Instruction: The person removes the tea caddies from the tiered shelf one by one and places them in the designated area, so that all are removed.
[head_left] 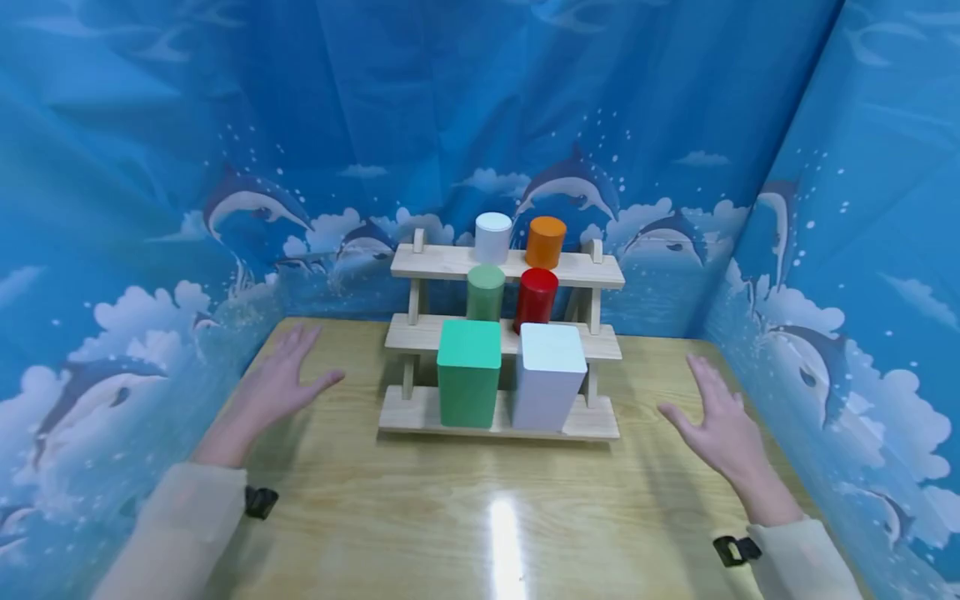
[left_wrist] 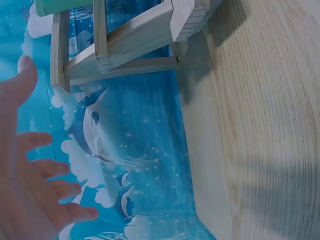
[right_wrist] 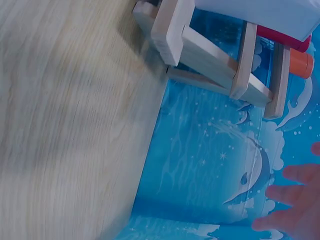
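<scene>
My left hand (head_left: 277, 379) hovers over the table's left side, fingers spread and nothing held. On the other side my right hand (head_left: 723, 429) is likewise spread and holds nothing. Between them stands a three-tier wooden shelf (head_left: 498, 423). Its bottom tier carries a green block (head_left: 469, 383) and a white block (head_left: 551, 387). On the middle tier are a light green cylinder (head_left: 485, 293) and a red cylinder (head_left: 536, 298). A white cylinder (head_left: 492, 240) and an orange cylinder (head_left: 545, 243) sit on the top tier. Both hands are apart from the shelf.
The shelf rests near the back of a wood-grain table (head_left: 420, 517). A blue curtain (head_left: 465, 100) printed with dolphins and clouds closes off the back and both sides. Dark straps with small buckles show at both wrists.
</scene>
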